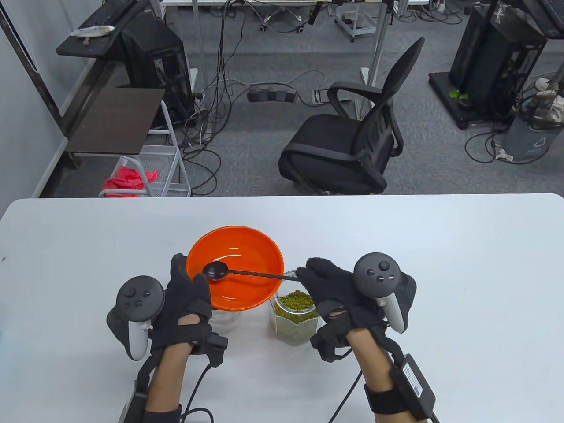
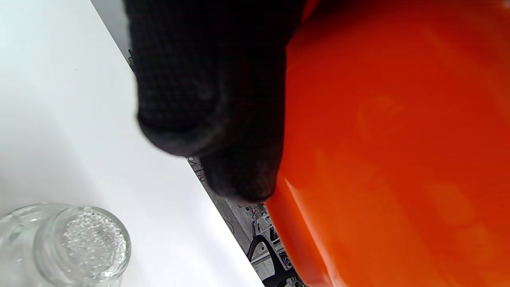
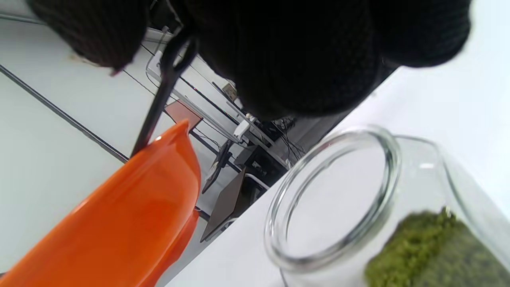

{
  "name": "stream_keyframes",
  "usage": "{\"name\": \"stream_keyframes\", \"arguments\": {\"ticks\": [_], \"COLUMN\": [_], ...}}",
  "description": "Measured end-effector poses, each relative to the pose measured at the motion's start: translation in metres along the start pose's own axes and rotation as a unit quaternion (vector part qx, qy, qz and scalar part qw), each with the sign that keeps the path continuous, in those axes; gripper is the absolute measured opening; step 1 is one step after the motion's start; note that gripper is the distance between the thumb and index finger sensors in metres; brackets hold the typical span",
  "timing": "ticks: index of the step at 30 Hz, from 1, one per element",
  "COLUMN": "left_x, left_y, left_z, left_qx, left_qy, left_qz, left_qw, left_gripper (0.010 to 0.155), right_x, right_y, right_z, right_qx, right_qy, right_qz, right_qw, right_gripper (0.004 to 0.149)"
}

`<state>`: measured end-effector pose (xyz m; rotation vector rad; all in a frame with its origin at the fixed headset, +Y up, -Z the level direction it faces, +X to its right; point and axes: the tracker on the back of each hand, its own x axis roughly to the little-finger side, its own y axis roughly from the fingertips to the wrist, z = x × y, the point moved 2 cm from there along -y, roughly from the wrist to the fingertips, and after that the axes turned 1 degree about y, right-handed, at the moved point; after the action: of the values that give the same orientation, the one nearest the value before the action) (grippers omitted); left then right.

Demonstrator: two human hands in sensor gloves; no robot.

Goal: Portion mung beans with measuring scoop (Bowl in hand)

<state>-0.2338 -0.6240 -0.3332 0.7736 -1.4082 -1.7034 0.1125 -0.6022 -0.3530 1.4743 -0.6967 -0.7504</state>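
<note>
The bowl (image 1: 246, 282) is bright orange and the scoop (image 1: 217, 271) black. Green beans (image 1: 298, 302) fill a clear glass jar (image 1: 294, 328). Both gloves are black knit, the trackers (image 1: 376, 271) dark grey with pale grey handles, the table (image 1: 440, 264) white.

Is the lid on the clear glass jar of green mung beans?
No, the clear glass jar has an open mouth, with no lid on it.
</note>
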Motion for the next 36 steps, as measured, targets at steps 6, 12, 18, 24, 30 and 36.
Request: {"name": "stream_keyframes", "arguments": {"ticks": [6,12,18,24,30,36], "left_x": [-0.001,0.016,0.044,0.073,0.096,0.109], "left_y": [0.003,0.005,0.008,0.01,0.01,0.011], "left_z": [-0.001,0.002,0.005,0.005,0.003,0.002], "left_qx": [-0.008,-0.022,-0.032,-0.037,-0.038,-0.058], "left_qy": [0.0,0.008,0.013,0.003,-0.006,-0.003], "left_qz": [-0.005,0.013,0.043,0.075,0.099,0.106], "left_qw": [1.0,1.0,0.998,0.997,0.994,0.993], "left_gripper": [0.069,0.068,0.068,0.068,0.067,0.065], "right_x": [-0.001,-0.005,-0.008,-0.007,-0.01,-0.011], "right_y": [0.0,0.007,0.02,0.035,0.046,0.053], "right_z": [0.006,-0.005,-0.031,-0.06,-0.084,-0.089], "right_qx": [-0.003,0.018,0.064,0.107,0.133,0.139], "right_qy": [-0.062,-0.105,-0.07,-0.008,0.066,0.11], "right_qz": [-0.001,-0.034,-0.076,-0.104,-0.124,-0.13], "right_qw": [0.998,0.994,0.993,0.989,0.981,0.976], "right_gripper": [0.045,0.042,0.04,0.038,0.038,0.038]}}
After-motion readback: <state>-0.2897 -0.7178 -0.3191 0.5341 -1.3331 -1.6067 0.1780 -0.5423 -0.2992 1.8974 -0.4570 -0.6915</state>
